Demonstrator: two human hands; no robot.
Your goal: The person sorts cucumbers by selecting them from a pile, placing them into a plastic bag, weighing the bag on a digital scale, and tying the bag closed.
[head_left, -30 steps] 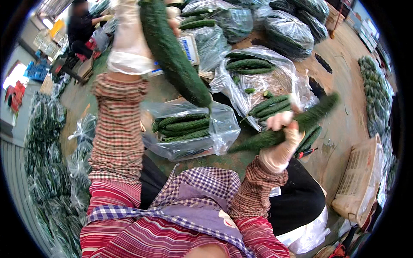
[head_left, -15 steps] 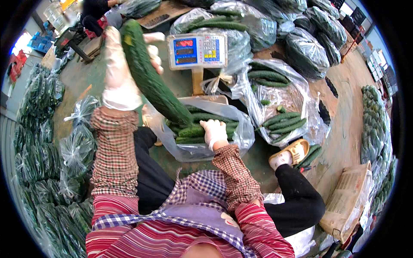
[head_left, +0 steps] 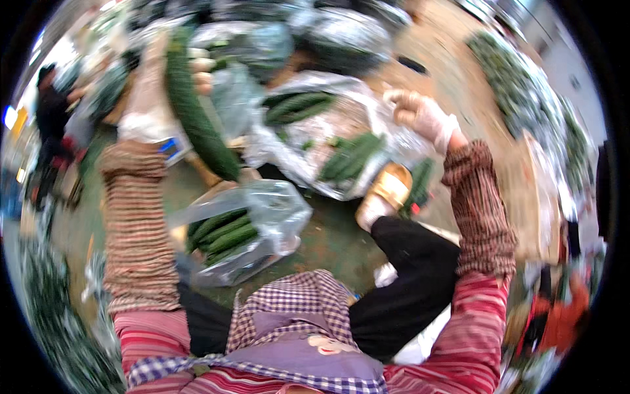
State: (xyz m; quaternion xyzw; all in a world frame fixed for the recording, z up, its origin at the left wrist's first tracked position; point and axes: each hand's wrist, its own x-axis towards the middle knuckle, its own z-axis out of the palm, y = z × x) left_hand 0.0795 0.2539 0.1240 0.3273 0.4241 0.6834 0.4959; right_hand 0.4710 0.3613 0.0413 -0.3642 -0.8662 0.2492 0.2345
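Note:
My left hand (head_left: 147, 92), in a white glove, is closed round a long dark green cucumber (head_left: 197, 111), held raised and tilted. Below it, an open clear plastic bag (head_left: 279, 210) holds several cucumbers (head_left: 226, 236). My right hand (head_left: 423, 118), also gloved, is out to the right beside the rim of a larger open plastic bag (head_left: 357, 85). Its fingers point left, apart and slightly bent, and I see nothing in them; motion blurs them somewhat. Inside that larger bag lie loose cucumbers (head_left: 354, 157).
Filled bags of cucumbers (head_left: 341, 39) are heaped at the back. More packed cucumbers (head_left: 531, 98) line the right side, near a cardboard box (head_left: 531, 197). A blue scale panel (head_left: 172, 148) shows partly behind my left arm. A person (head_left: 52, 111) is at the far left.
The view has swung to the right. My right hand has left the cucumbers in the nearer bag and moved out beside the larger one. My left hand still holds the cucumber.

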